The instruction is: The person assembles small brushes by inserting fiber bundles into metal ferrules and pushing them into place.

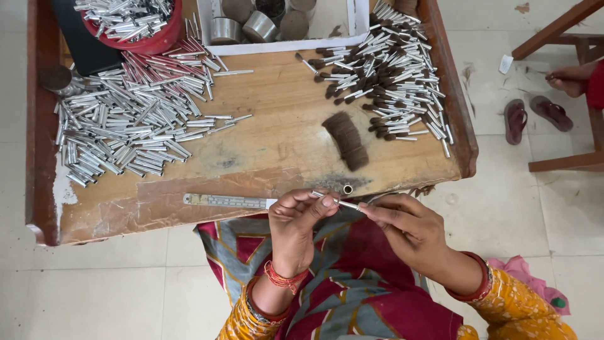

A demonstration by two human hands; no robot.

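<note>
Your left hand (296,223) and right hand (402,223) meet at table (264,107) near edge, 6 o'clock, both pinching one metal tube (333,201). Loose tube pile (126,126) at your 10 o'clock, bowl (135,25) behind it. Bristle bundle (346,140) at 12. Finished brush heap (390,75) at 1 o'clock. Tray (283,25) far centre. Ruler (223,201) just left of your left hand.

Single head view, looking straight down from above, fairly near; wooden surface (264,119) toward 12 o'clock, tiled floor (541,208) at 3 o'clock.
</note>
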